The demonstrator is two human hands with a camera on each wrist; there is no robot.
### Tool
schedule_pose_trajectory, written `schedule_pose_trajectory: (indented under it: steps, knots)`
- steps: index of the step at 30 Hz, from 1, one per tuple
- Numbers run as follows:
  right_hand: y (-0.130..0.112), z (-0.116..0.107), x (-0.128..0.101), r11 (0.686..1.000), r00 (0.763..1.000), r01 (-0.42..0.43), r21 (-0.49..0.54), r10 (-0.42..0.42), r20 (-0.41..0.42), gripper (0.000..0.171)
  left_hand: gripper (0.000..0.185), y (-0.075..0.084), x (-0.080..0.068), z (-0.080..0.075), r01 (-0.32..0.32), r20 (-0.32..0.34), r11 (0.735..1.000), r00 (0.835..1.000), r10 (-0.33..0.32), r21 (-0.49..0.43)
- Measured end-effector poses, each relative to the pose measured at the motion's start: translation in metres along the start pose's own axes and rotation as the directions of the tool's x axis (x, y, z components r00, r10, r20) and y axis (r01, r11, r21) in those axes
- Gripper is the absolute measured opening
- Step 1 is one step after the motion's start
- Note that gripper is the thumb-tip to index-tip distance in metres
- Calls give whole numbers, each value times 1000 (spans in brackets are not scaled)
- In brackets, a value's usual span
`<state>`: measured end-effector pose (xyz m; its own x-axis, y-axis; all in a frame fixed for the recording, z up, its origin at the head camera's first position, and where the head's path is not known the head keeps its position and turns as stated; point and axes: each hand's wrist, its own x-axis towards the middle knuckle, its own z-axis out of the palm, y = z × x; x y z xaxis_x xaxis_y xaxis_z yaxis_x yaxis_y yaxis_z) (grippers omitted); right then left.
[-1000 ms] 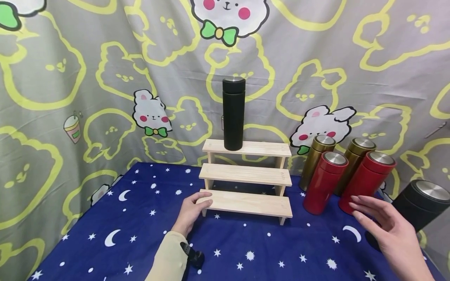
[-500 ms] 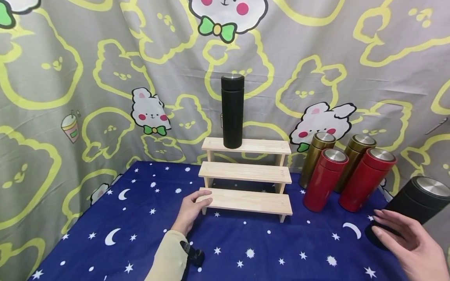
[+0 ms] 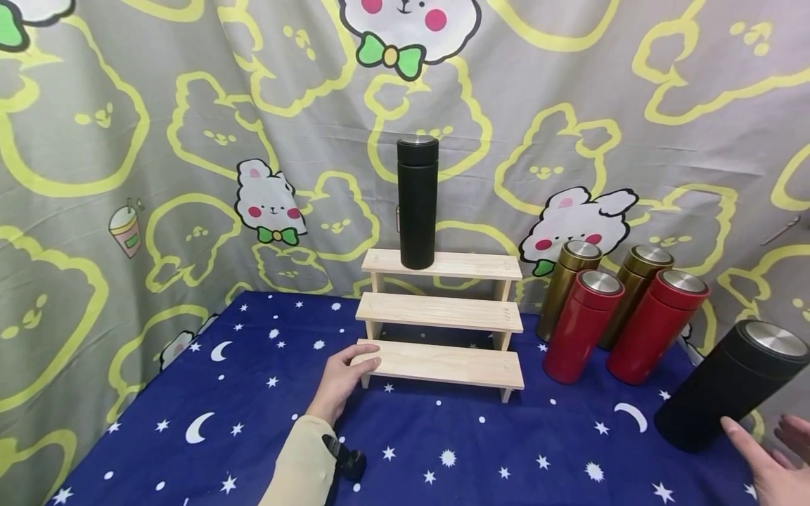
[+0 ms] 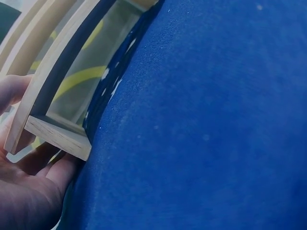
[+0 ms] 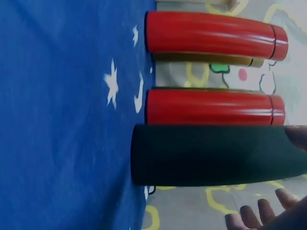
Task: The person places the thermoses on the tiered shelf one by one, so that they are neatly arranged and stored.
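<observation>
My left hand [image 3: 338,383] grips the left end of the lowest step of a three-step wooden stand [image 3: 443,364]. In the left wrist view, its thumb and fingers lie around the end of the board [image 4: 43,84]. On the top step a black thermos bottle [image 3: 418,204] stands upright. At the far right my right hand [image 3: 773,472] is spread around a second black thermos bottle [image 3: 721,393]. Its thumb overlaps that bottle in the right wrist view, where the other fingers [image 5: 266,211] are apart from it; whether the thumb touches cannot be told.
Two red thermos bottles [image 3: 582,330] stand between the wooden stand and the black bottle, with two gold ones [image 3: 560,302] behind them. A dark blue cloth [image 3: 253,422] with stars and moons covers the table. A patterned curtain [image 3: 329,105] hangs behind.
My right hand has moved right, from in front of the red bottle to the near right side of the black bottle, fingers spread. The left hand stays on the stand.
</observation>
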<state>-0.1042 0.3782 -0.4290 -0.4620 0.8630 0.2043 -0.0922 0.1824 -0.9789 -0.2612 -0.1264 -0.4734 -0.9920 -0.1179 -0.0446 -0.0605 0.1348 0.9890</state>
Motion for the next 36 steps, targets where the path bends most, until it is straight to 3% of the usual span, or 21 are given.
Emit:
schedule_pose_trajectory:
  steps: [5, 8, 10, 12, 13, 16, 19, 26, 31, 33, 36]
  knots:
    - [0, 1, 8, 993, 998, -20, -115, 26, 51, 62, 27, 1, 0, 0, -2, 1, 1000, 1000, 2, 1]
    - [44, -2, 46, 986, 993, -26, -166, 44, 110, 82, 27, 0, -1, 1, 4, 2, 1000, 1000, -4, 4]
    - [60, 0, 62, 975, 987, -52, -215, 83, 140, 94, 27, 0, -1, 0, 9, 0, 1000, 1000, -9, 8]
    - [68, 3, 72, 961, 976, -79, -266, 129, 177, 104, 27, 1, -1, 0, 7, -7, 1000, 1000, -7, 11]
    - [53, 7, 63, 954, 970, -92, -286, 151, 191, 105, 27, 2, -1, 0, 6, -10, 1000, 1000, -6, 11]
    - [17, 18, 43, 938, 956, -129, -323, 204, 210, 104, 27, 4, 0, -1, 3, -15, 1000, 1000, -3, 10]
    - [4, 24, 36, 950, 956, -131, -284, 197, 217, 97, 27, 3, 0, -1, 4, -9, 1000, 1000, -4, 3]
    - [15, 21, 45, 969, 957, -72, -236, 133, 257, 72, 28, 0, 0, 0, 2, 4, 1000, 1000, -2, -5]
    - [23, 15, 49, 955, 945, -22, -296, 116, 305, 51, 29, -1, 0, 2, 9, 6, 1000, 1000, -9, 0]
    - [23, 15, 47, 930, 943, -38, -365, 155, 295, 54, 29, -1, -1, 2, 7, 3, 1000, 1000, -7, -2]
    - [21, 18, 45, 896, 936, -85, -435, 222, 274, 74, 29, -2, -2, 1, 7, 2, 1000, 1000, -7, -5]
